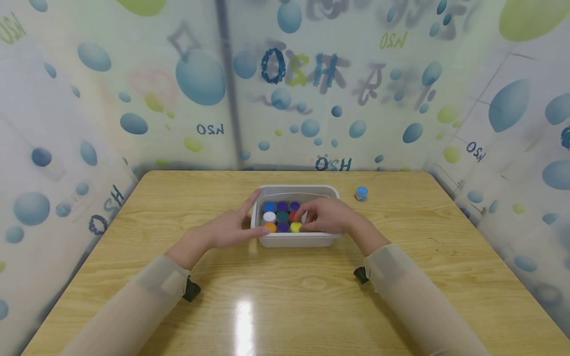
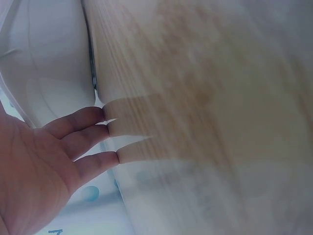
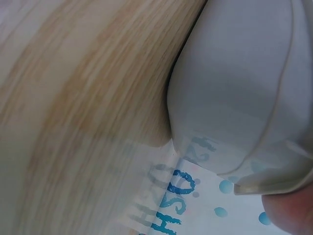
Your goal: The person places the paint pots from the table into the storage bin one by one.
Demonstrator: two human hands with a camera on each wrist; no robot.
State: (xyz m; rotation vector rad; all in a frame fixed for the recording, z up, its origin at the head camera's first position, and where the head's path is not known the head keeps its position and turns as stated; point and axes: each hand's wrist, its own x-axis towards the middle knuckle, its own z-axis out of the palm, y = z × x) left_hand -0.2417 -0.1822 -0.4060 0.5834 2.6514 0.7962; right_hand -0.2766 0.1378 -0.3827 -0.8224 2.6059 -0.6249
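Observation:
A white plastic bin [image 1: 299, 241] stands on the table, with several small jars in rows inside it, their lids in different colours. My left hand [image 1: 229, 228] is at the bin's left end, fingers spread along the side and thumb over the front left corner by the orange lid [image 1: 269, 227]. In the left wrist view, the left fingers [image 2: 88, 120] are nearly straight beside the bin wall. Reaching over the bin's right end, my right hand [image 1: 330, 215] pinches the yellow-lidded jar [image 1: 296, 227] with thumb and index finger. A red lid [image 1: 293, 216] shows just behind, partly covered.
One small blue jar [image 1: 361, 193] stands alone on the table, behind and right of the bin. The wooden table [image 1: 285, 291] reaches back to a wall covering [image 1: 178, 123] printed with blue and green drops and letters.

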